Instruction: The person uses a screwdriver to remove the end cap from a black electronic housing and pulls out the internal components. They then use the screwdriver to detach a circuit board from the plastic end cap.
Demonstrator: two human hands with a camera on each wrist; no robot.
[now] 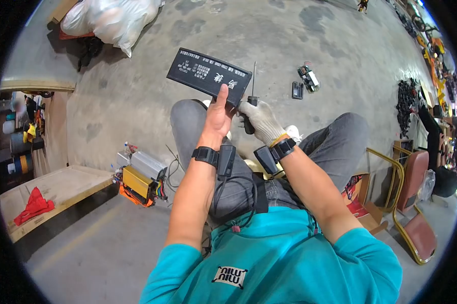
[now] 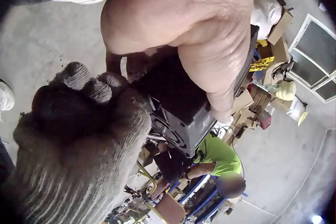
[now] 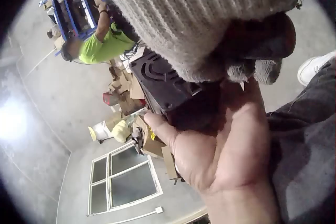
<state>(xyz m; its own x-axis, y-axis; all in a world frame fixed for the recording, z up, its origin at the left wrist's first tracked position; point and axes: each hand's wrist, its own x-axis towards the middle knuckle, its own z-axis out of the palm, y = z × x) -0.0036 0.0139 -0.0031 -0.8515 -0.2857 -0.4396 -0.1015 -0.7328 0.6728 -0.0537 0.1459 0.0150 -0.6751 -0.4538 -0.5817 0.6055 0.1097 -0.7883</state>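
A long black box [image 1: 203, 73] with white lettering is gripped at its lower right end by the bare left hand [image 1: 219, 117], thumb lying over the printed face. In the left wrist view that hand [image 2: 184, 29] wraps the box [image 2: 176, 113], whose end has a round slotted pattern. The gloved right hand [image 1: 262, 121] curls round the dark handle of a screwdriver [image 1: 254, 81], its shaft pointing up beside the box end. In the right wrist view the gloved hand [image 3: 210, 24] is against the box [image 3: 163, 85]; the handle [image 3: 268, 37] shows in its fingers.
Small devices [image 1: 308, 77] lie on the floor ahead. A gold and silver unit with wires [image 1: 138, 177] sits at left, near a wooden platform [image 1: 76, 188] with a red cloth [image 1: 34, 206]. White bags [image 1: 114, 20] are at upper left, a chair [image 1: 413, 202] at right; another person [image 2: 220, 155] is behind.
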